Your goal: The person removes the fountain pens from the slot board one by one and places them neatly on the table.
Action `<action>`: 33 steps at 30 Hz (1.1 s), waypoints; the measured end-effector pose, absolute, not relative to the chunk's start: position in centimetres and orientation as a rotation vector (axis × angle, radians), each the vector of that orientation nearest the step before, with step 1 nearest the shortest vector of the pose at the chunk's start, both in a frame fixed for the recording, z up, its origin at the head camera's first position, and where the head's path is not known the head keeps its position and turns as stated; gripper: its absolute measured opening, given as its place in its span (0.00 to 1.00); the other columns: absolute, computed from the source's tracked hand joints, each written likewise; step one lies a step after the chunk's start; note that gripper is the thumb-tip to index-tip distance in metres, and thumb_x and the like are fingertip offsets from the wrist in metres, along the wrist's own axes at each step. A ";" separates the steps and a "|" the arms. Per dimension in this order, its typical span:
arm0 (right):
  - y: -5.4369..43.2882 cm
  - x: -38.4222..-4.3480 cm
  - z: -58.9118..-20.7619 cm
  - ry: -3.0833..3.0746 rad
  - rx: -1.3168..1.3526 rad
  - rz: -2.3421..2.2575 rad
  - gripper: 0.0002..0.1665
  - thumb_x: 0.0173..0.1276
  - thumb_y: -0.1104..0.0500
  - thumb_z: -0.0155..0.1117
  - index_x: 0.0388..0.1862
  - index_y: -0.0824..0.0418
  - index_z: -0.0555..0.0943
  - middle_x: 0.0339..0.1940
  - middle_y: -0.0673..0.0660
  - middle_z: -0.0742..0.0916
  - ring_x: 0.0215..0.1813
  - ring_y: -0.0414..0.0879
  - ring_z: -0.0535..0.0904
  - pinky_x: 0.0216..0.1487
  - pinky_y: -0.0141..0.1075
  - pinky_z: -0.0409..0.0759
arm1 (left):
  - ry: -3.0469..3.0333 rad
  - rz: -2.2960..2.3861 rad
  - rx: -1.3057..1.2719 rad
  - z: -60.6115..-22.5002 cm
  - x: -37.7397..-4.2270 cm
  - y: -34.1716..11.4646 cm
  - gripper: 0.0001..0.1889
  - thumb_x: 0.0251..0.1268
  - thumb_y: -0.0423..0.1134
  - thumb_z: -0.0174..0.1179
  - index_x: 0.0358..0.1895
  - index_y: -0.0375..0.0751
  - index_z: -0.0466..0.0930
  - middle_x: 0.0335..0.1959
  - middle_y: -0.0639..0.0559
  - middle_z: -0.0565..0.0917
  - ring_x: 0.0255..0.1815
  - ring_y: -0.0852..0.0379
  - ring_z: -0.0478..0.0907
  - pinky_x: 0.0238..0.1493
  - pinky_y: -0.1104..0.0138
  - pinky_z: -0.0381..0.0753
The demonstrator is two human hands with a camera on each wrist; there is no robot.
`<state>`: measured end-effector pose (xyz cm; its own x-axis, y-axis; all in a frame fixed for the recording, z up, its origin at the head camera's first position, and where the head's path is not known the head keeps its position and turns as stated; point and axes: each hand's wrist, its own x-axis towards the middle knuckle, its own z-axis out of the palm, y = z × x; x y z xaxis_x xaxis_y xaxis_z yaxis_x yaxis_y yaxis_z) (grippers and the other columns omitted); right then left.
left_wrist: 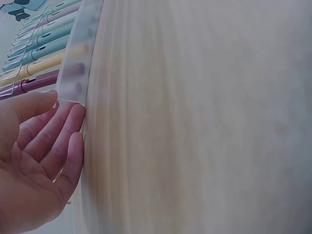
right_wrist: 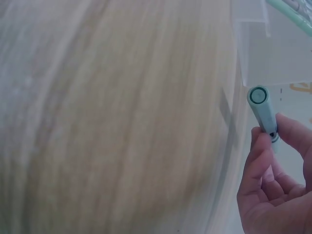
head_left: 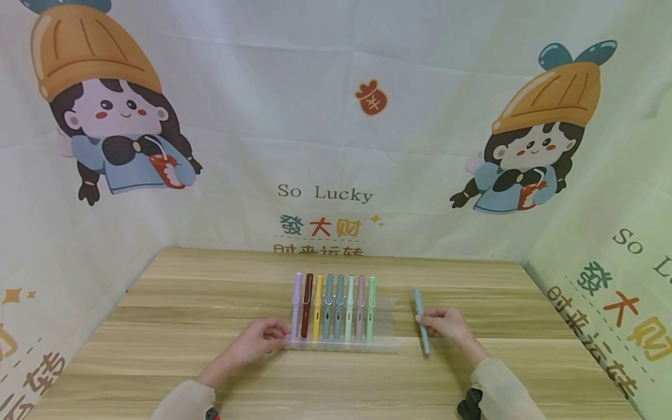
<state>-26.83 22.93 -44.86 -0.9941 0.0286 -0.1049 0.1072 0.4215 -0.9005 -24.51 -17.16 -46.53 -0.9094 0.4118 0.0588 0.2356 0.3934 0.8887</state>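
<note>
Between finger and thumb, my right hand (head_left: pixel 448 324) pinches a light blue pen (head_left: pixel 418 301) about its middle, to the right of a clear plastic pen sleeve (head_left: pixel 387 332). In the right wrist view the round end of the pen (right_wrist: pixel 262 111) points toward the camera, with its shadow on the wood. My left hand (head_left: pixel 261 338) pinches the sleeve's lower left corner, thumb on top and fingers beneath, as the left wrist view shows. Several pens stand side by side in the sleeve, from a lilac pen (head_left: pixel 297 297) at the left to a green pen (head_left: pixel 370 309).
The wooden table (head_left: pixel 210 297) extends on both sides of the sleeve. A printed cloth (head_left: pixel 336 140) with cartoon figures and lettering hangs behind it and at both sides. The sleeve's right end shows a bare strip beside the green pen.
</note>
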 end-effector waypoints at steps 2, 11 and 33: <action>23.3 -27.2 -45.6 2.586 0.086 -1.661 0.18 0.53 0.57 0.67 0.32 0.73 0.77 0.23 0.57 0.80 0.26 0.46 0.76 0.29 0.36 0.77 | 2.476 1.535 0.576 -46.5 -24.5 -17.1 0.09 0.55 0.30 0.58 0.39 0.31 0.74 0.32 0.48 0.78 0.34 0.52 0.75 0.29 0.66 0.76; 23.2 -27.7 -46.3 2.644 0.116 -1.593 0.17 0.52 0.59 0.67 0.31 0.74 0.77 0.22 0.59 0.80 0.24 0.47 0.76 0.27 0.36 0.77 | 2.484 1.545 0.570 -46.6 -24.5 -17.1 0.09 0.53 0.29 0.58 0.39 0.30 0.74 0.32 0.47 0.79 0.34 0.52 0.75 0.30 0.66 0.76; 22.1 -27.2 -45.4 2.676 0.145 -1.523 0.10 0.54 0.67 0.63 0.29 0.74 0.75 0.20 0.56 0.80 0.21 0.42 0.75 0.23 0.33 0.77 | 2.475 1.539 0.584 -46.5 -24.5 -17.1 0.09 0.54 0.28 0.57 0.39 0.30 0.74 0.32 0.46 0.78 0.34 0.52 0.75 0.30 0.65 0.77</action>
<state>-27.16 22.08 -45.44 -0.9938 0.0527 -0.0976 0.1108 0.5077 -0.8544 -24.47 -17.11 -46.53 -0.9091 0.4120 0.0617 0.2375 0.3909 0.8893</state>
